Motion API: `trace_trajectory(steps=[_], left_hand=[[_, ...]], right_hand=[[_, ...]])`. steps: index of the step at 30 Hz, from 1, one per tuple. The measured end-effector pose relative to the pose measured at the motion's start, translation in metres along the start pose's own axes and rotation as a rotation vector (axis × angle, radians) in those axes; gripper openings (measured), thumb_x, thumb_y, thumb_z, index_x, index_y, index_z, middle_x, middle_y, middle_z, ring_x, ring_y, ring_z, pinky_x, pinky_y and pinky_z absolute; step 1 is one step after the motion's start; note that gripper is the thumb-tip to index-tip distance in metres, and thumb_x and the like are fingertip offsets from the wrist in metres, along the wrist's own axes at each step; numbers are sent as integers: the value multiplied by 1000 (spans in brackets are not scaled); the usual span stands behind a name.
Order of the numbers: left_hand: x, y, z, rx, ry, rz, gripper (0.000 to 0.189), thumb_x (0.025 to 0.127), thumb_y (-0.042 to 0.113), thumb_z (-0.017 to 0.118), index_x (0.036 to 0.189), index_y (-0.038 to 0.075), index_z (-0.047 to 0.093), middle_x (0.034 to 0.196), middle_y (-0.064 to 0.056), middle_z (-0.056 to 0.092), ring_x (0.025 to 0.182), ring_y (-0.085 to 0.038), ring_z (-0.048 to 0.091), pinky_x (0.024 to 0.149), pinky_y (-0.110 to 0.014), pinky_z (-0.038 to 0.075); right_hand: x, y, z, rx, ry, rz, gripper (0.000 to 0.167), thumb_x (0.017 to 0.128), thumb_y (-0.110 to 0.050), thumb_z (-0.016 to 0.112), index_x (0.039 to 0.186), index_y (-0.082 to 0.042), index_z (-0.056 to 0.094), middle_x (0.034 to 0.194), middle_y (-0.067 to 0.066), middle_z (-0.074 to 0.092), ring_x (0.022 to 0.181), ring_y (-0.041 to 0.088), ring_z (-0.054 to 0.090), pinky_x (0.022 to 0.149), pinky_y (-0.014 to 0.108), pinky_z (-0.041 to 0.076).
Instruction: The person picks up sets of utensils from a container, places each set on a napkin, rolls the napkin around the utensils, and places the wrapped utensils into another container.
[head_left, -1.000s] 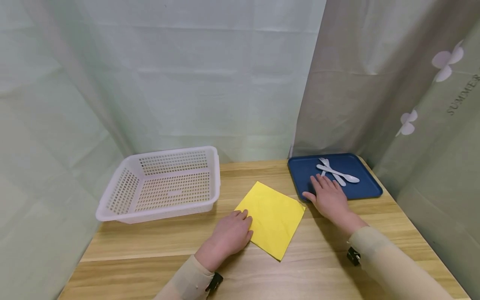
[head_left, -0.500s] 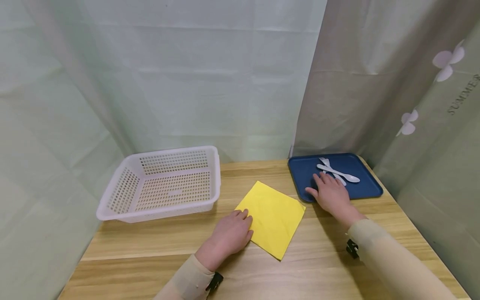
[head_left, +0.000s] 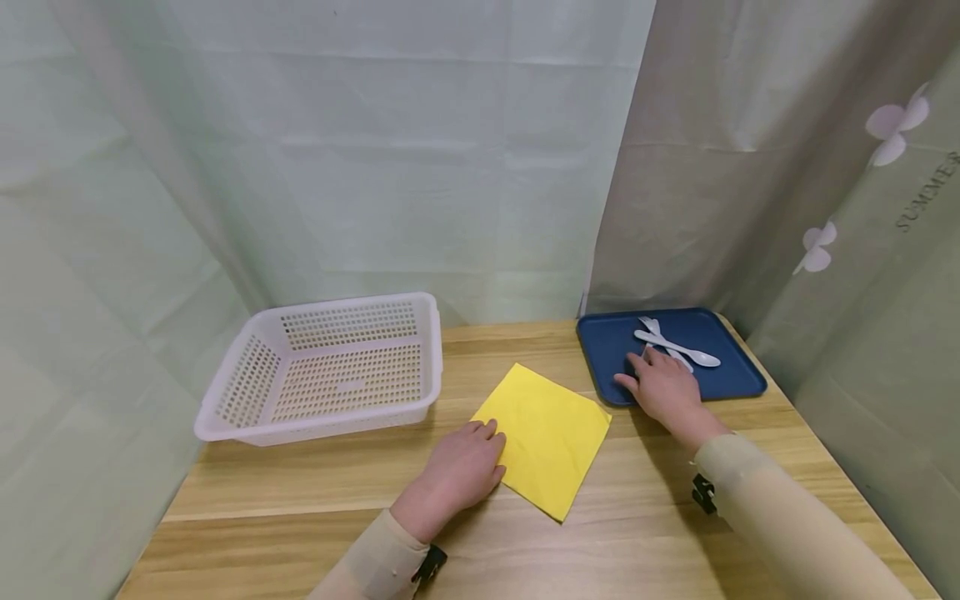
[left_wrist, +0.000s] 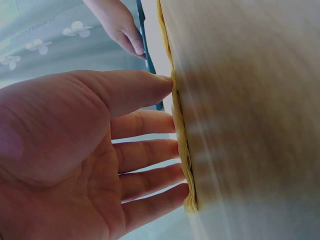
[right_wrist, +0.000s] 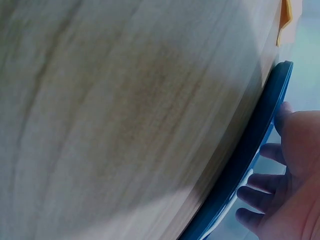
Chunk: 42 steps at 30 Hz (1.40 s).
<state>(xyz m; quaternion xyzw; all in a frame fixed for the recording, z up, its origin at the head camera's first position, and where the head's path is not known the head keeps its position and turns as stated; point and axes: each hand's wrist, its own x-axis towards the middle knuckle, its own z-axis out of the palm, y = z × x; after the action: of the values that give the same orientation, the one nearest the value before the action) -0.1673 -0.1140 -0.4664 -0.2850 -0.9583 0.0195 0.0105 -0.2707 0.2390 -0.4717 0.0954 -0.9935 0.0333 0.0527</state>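
A folded yellow cloth point(head_left: 551, 437) lies flat on the wooden table, turned diamond-wise. On its left corner rest the fingertips of my left hand point(head_left: 461, 467); the left wrist view has its thumb and fingers extended down to the cloth's layered edge point(left_wrist: 181, 130). Over the near left part of a dark blue tray point(head_left: 723, 379) is my right hand point(head_left: 663, 387), fingers slightly bent and thumb held apart. A white fork point(head_left: 651, 326) and a white spoon point(head_left: 701, 357) lie crossed on the tray, and the right fingertips overlap the fork handle's end in the head view.
A white perforated plastic basket point(head_left: 345, 423) stands at the back left of the table point(head_left: 315, 533), left of the cloth. Pale curtains point(head_left: 420, 167) hang behind the table and along both sides.
My right hand has shifted slightly right over the tray, and its fingers have bent more and drawn in near the cutlery. The left hand and the cloth have stayed put.
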Motion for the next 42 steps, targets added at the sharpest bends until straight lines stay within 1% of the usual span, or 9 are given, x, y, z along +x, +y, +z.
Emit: trace_trajectory(steps=[6,12,17,24,27,31,33,39,42], left_hand=[[0,0,1,2,0,-1,43,102,35,80,135,7,75,144,-13,70,131,-30,66,108,-41,57],[1,-1,4,-4,-3,-7,43,103,36,79,136,8,75,145,-13,70,132,-30,66,108,-41,57],[1,-1,4,-5,1,-7,43,103,35,79,136,8,75,145,-13,70,132,-30,66,108,-41,57],[1,0,1,0,2,-11,42,102,35,80,134,8,76,144,-13,70,131,-30,66,107,-41,58],[0,1,0,-4,4,-13,42,102,34,81,133,7,76,143,-13,70,130,-30,67,107,-42,58],[0,1,-1,-3,2,-15,42,101,35,81,133,8,75,143,-12,70,130,-30,66,107,-42,58],[0,1,0,-3,2,-15,42,101,34,81,133,8,75,143,-12,70,131,-30,66,106,-42,58],[1,0,1,-7,6,-13,41,102,34,80,133,8,76,143,-12,70,130,-30,67,106,-42,59],[1,0,3,-7,13,-13,41,101,35,81,132,8,76,142,-12,71,130,-30,67,105,-42,59]], right_hand=[[4,3,3,-13,4,2,60,113,-46,62,149,2,64,150,36,57,139,52,55,119,66,42],[3,4,5,-27,19,6,55,111,-45,66,138,3,70,125,29,66,118,49,64,108,63,51],[1,4,5,-28,37,12,52,109,-44,69,131,3,72,115,27,67,109,49,67,100,64,54],[2,7,4,-50,71,12,43,106,-40,75,116,2,75,94,20,68,92,45,70,83,62,60],[4,8,4,-50,66,28,38,106,-36,76,115,1,75,93,19,69,92,44,70,82,62,60],[7,10,5,-49,60,51,33,106,-30,76,117,1,76,102,23,74,97,47,71,85,63,59],[7,11,6,-45,64,55,30,106,-28,76,115,0,77,104,24,75,98,48,70,86,64,59],[7,15,8,-14,96,61,21,102,-21,81,103,-1,76,94,22,73,92,46,70,79,63,60],[8,16,8,3,99,64,15,100,-15,82,101,-1,77,92,20,72,92,45,71,77,62,61]])
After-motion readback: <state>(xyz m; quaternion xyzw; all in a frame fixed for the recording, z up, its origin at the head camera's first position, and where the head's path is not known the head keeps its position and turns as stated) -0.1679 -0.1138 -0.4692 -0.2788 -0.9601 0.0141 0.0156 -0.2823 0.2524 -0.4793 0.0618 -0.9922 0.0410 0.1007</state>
